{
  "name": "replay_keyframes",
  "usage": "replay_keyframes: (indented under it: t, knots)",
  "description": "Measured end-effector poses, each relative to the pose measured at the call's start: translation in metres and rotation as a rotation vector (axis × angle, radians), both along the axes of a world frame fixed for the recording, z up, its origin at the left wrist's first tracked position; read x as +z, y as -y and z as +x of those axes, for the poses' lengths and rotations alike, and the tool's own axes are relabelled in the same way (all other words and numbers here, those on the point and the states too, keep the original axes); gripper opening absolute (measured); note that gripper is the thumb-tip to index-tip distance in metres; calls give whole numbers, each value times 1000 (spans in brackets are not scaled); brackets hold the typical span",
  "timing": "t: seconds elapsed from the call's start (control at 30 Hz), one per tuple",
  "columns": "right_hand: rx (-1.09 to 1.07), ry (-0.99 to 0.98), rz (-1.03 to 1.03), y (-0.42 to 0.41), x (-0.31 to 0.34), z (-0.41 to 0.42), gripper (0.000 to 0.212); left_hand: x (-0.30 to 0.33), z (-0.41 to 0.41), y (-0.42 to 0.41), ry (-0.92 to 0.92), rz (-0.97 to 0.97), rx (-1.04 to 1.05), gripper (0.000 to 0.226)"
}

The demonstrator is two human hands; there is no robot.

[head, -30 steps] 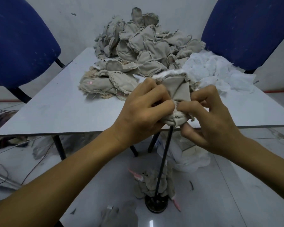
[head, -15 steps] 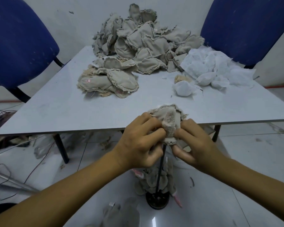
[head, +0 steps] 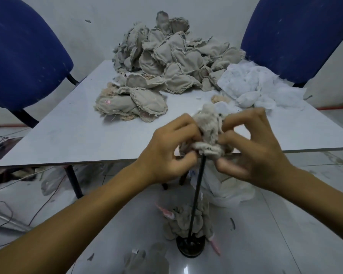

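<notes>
Left grip [head: 166,153] and right grip [head: 253,153] both pinch the cloth pouch [head: 208,133], which sits on the rod [head: 196,196] tip just before the worktop [head: 67,139] edge. I'd roll the hem down evenly on both sides, with the rod centred so it doesn't poke through.

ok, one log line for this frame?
left grip: pinches plush piece | right grip: pinches it | piece: atop black rod | rod: on round base, floor | beige pile: on table
</notes>
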State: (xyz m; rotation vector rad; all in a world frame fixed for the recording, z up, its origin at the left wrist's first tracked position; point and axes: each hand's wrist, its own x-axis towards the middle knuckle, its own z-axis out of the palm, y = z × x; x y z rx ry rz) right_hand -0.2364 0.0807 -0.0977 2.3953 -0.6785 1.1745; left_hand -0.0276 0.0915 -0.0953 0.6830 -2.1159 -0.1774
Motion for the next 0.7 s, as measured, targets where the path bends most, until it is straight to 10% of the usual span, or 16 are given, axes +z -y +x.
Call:
replay_keyframes:
  t: [0.7]
  knots:
    - [-269,408,843,49,19,22,18,29,-19,44,-232,748,42,25]
